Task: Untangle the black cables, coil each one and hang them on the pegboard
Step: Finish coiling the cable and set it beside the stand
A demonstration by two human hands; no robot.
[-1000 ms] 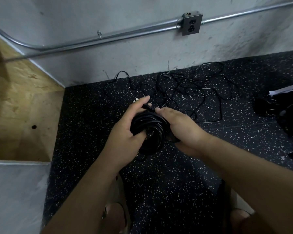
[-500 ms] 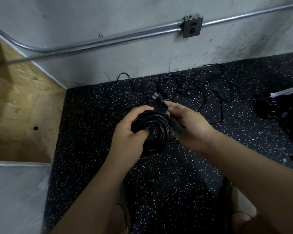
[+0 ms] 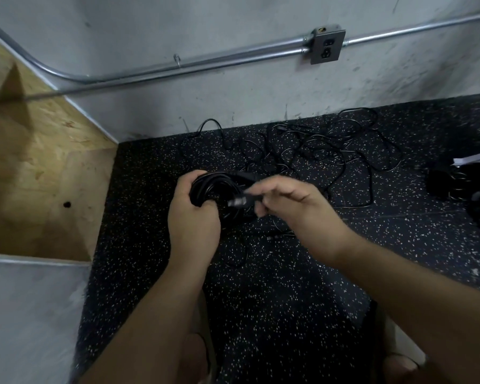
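A coiled black cable (image 3: 216, 187) is held above the speckled black floor mat (image 3: 275, 300). My left hand (image 3: 191, 214) grips the coil's left side with fingers and thumb curled round it. My right hand (image 3: 291, 206), blurred by motion, pinches the cable's plug end (image 3: 237, 202) just right of the coil's middle. Beyond the hands a tangle of thin black cables (image 3: 316, 151) lies loose on the mat near the wall. No pegboard is in view.
A grey wall carries a metal conduit (image 3: 205, 62) and an outlet box (image 3: 327, 47). A chipboard panel (image 3: 39, 176) stands at the left. Dark gear with coiled cables (image 3: 468, 187) lies at the right edge. My feet (image 3: 197, 356) show at the bottom.
My right hand has shifted from the coil's upper right, bringing the plug end across the front of the coil. The left hand keeps its grip on the coil.
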